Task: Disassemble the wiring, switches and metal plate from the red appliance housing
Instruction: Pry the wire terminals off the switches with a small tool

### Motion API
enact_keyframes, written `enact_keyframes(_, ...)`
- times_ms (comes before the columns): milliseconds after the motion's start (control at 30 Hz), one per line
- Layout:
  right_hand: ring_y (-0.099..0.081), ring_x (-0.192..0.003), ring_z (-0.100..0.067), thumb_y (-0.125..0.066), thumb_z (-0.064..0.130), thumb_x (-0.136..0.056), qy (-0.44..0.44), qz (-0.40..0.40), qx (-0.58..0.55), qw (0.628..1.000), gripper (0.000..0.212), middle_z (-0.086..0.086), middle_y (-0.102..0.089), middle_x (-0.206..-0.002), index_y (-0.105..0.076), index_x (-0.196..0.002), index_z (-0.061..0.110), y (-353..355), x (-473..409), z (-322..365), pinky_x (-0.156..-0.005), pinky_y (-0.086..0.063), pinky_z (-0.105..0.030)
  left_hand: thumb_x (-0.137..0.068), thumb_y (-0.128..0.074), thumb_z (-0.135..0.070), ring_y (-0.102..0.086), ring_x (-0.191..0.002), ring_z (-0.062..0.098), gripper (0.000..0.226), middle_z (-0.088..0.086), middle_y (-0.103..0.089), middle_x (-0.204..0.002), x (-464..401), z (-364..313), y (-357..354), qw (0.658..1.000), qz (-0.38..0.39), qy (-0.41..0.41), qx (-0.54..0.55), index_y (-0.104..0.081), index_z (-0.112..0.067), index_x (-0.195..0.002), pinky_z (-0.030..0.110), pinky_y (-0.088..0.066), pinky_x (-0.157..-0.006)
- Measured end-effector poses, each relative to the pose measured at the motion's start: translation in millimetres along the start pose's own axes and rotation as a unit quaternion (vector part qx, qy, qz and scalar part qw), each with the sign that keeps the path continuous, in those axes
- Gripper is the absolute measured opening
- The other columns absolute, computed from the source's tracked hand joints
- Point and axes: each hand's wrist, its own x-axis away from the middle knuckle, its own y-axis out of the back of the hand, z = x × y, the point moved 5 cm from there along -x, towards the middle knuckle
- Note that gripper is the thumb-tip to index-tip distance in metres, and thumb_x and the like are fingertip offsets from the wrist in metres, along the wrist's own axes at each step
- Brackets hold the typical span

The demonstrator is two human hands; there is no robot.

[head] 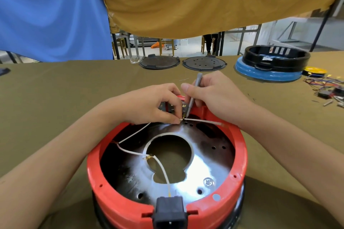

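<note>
The left hand [149,106] pinches the end of a white insulated wire [134,134] at the far inner wall of the round red plastic appliance housing [240,156]; the right hand [214,96] grips a slim grey screwdriver [193,95], tip at the same terminal. The housing sits on an olive cloth-covered table [55,98], its shiny metal plate [201,169] inside, a black power socket [170,212] at the near rim

Across the table from you lie two dark round lids [159,63] [204,63]. To your right, a black ring [277,57] sits on a blue base [268,74], near loose wires [324,87].
</note>
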Motion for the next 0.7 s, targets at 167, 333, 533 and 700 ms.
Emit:
enact_keyframes(167, -0.050, -0.056, -0.010, -0.062, 0.036, -0.096, 0.029, -0.026, -0.008, 0.999, 0.036, -0.001, -0.058, -0.058, -0.070, -0.072, 0.011, 1.1, 5.2, 3.2, -0.068, -0.047, -0.042, -0.085, -0.075, -0.031, -0.054, -0.106, 0.002, 0.011, -0.015, -0.050, -0.117, 0.5, 0.1, 0.0, 1.000, -0.004, 0.005, -0.002, -0.070, -0.039, -0.081, 0.037, -0.043, -0.099)
enact_keyframes(333, -0.054, -0.056, -0.013, -0.066, 0.035, -0.093, 0.073, -0.045, 0.033, 0.996, 0.029, -0.002, -0.065, -0.062, -0.070, -0.072, 0.016, 3.6, 9.0, 10.2, -0.062, -0.044, -0.031, -0.086, -0.075, -0.031, -0.055, -0.108, 0.006, 0.009, -0.013, -0.051, -0.120, -0.3, 1.5, 0.3, 1.000, -0.004, -0.004, -0.009, -0.070, -0.038, -0.083, 0.038, -0.044, -0.099)
enact_keyframes(533, -0.055, -0.055, -0.004, -0.068, 0.032, -0.092, 0.053, -0.011, -0.023, 0.998, 0.027, 0.003, -0.064, -0.058, -0.072, -0.071, 0.014, 6.7, 6.3, -0.5, -0.060, -0.044, -0.021, -0.084, -0.076, -0.032, -0.054, -0.102, -0.001, 0.007, -0.020, -0.050, -0.113, 0.7, 4.0, 0.8, 1.000, -0.008, 0.004, -0.003, -0.073, -0.038, -0.084, 0.032, -0.044, -0.098)
enact_keyframes(700, -0.056, -0.056, -0.005, -0.069, 0.033, -0.091, 0.045, 0.007, -0.026, 0.999, 0.024, 0.005, -0.068, -0.063, -0.074, -0.075, 0.015, 7.6, 5.6, -3.1, -0.059, -0.044, -0.018, -0.084, -0.077, -0.031, -0.055, -0.104, 0.001, 0.007, -0.016, -0.052, -0.115, 1.1, 3.0, 1.5, 1.000, -0.014, 0.008, 0.001, -0.075, -0.037, -0.085, 0.035, -0.043, -0.101)
